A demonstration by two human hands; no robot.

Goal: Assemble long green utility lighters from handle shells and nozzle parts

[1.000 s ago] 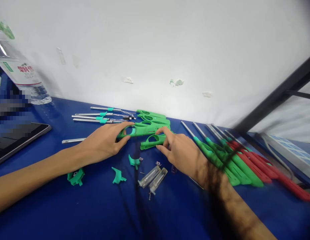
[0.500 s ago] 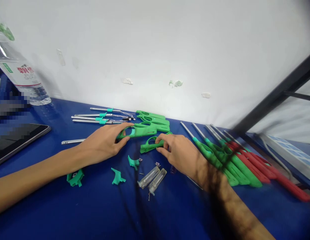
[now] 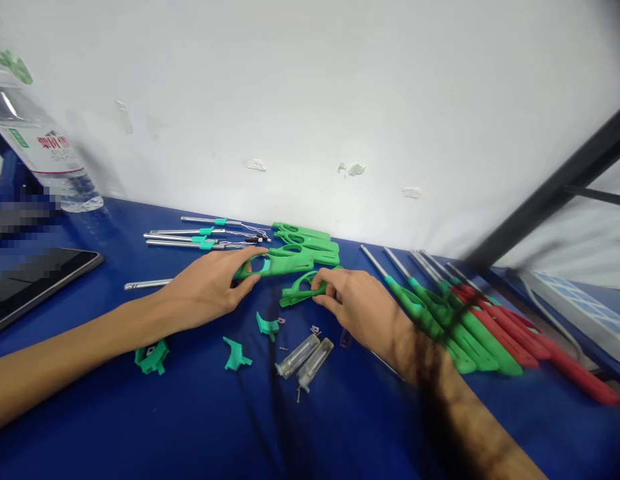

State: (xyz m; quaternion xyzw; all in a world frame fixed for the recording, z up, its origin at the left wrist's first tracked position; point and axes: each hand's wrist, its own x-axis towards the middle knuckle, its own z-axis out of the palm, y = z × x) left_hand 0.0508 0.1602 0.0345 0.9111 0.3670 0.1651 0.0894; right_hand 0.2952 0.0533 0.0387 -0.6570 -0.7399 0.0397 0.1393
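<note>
My left hand is closed on a green lighter handle, thumb and fingers at its trigger end. A silver lighter tube sticks out to the left from under that hand. To the right, my right hand pinches a green handle shell, tilted at the table. Behind them lie more green handle shells and several metal tubes with teal collars and thin wires. Closer to me are teal triggers and two clear fuel tanks with small screws and metal bits around them.
Assembled long lighters, green and red, lie in a row at the right. A water bottle and a dark tablet-like device are at the left. A white wall rises behind the blue table.
Almost nothing differs. Both hands keep their grips in the same places, and the view has shifted very slightly.
</note>
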